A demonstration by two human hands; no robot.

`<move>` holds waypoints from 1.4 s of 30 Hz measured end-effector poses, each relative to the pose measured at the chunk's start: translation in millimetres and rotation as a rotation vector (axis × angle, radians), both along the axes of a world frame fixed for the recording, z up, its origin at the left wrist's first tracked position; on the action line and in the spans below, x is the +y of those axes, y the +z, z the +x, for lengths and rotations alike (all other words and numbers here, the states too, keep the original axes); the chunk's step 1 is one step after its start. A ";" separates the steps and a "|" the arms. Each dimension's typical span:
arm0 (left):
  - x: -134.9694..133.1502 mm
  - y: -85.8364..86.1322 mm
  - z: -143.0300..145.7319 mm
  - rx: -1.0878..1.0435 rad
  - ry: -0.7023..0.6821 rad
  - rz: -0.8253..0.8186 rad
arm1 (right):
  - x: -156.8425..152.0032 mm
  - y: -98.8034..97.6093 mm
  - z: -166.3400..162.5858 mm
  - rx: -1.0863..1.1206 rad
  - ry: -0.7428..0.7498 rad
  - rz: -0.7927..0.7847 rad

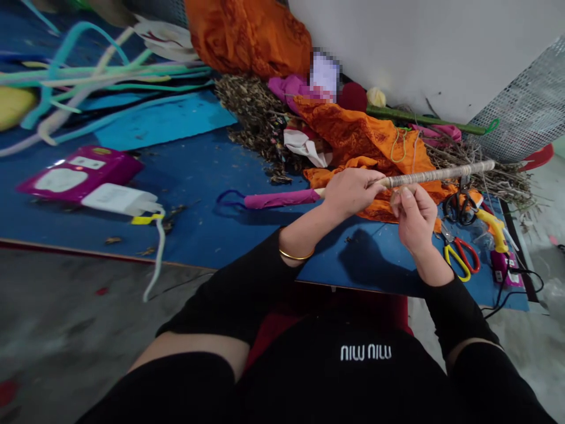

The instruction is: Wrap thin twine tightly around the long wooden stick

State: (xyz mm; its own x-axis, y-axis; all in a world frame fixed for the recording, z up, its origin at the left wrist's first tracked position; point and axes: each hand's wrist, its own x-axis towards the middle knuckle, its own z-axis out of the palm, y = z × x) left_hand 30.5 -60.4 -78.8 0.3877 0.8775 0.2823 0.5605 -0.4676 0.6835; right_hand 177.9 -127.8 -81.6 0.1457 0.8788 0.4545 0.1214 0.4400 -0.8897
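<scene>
My left hand [351, 189] is closed round a long stick [436, 174] held level above the blue mat [185, 176]. The stick's right part is wound with pale thread; its left end wears a magenta cloth sleeve [282, 199] with a dark loop. My right hand [412, 217] sits just under the stick, fingers curled and pinched at the wound part; what they pinch is too thin to make out. A gold bangle [295, 255] circles my left wrist.
Orange cloth [362, 138] and dry twigs [256, 115] lie behind the hands. Scissors with red and yellow handles [461, 256], black scissors [459, 207] and a yellow glue gun [494, 227] rest at right. A magenta power strip [77, 174] with a white adapter sits left, beside foam strips [88, 76].
</scene>
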 end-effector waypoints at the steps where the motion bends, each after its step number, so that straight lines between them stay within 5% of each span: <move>1: 0.4 0.6 -0.9 0.015 -0.006 0.005 | 1.9 1.6 2.4 -0.009 0.028 0.024; 7: 2.4 2.6 -3.7 0.081 -0.009 -0.002 | 14.4 8.7 23.4 -0.108 -0.035 0.197; 16: -0.3 -1.5 -3.2 0.144 -0.047 0.062 | 19.0 8.9 29.0 -0.171 -0.014 0.114; 29: -9.5 -6.1 0.1 0.399 -0.126 0.384 | 29.6 4.4 37.4 -0.353 0.011 0.044; 42: -8.9 -6.3 0.2 0.482 -0.177 0.480 | 33.6 -2.2 40.0 -0.434 -0.019 0.056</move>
State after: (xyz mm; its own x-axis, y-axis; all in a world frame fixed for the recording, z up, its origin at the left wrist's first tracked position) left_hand 30.7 -69.4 -85.1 0.6923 0.6112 0.3837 0.6369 -0.7675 0.0732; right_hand 217.9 -94.2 -83.9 -0.0532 0.8502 0.5237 0.4876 0.4798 -0.7294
